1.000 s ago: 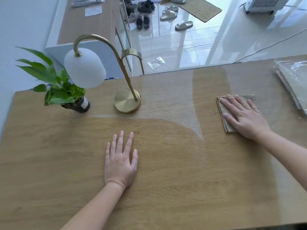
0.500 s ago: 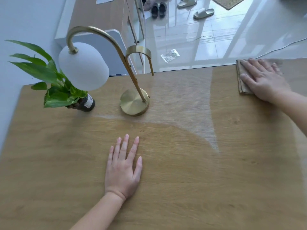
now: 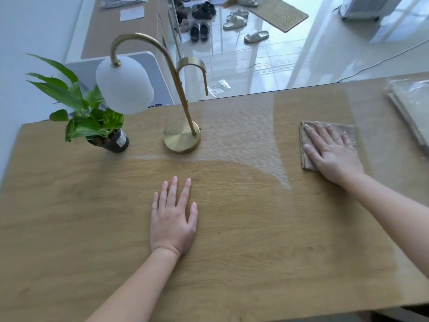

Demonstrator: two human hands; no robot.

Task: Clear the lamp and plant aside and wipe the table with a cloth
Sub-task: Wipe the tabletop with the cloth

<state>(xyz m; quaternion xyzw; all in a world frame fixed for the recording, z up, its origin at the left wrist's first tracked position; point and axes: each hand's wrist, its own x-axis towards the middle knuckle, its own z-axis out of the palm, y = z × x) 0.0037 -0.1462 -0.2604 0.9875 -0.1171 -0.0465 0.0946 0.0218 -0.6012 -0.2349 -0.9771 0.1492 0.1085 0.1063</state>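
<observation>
**Two flat hands, one cloth: wipe sat on the R side**

Both hands lay palm-down w/ fingers straight, neither curled round anything. The right hand pressed flat on the cloth, fingers spread and pointing away from the person, slightly left. The left hand rested bare on the counter near the middle, holding nothing, prob. as a brace.

Cloth: a folded tan pad, roughly square, so no long axis worth speaking of. It lay on the right part of the counter, about mid-depth, well apart from the left hand and to its right. Its left strip and far edge showed past the fingers; the rest was hidden under the palm.

Lamp and plant stood upright at the far-left of the counter, plant left of the lamp base, close but not touching. Both were nearer the left hand than the right. Judging by that spot, the clearing step looked done and wiping was the step in hand.

Key relation: most bare wood lay left of the cloth and nearer the person, so the next pass would prob. run leftward or back toward the body, right arm doing the work. To the cloth's right, a plastic-wrapped bundle sat near the counter's right end; a pass that way could nudge it.
</observation>
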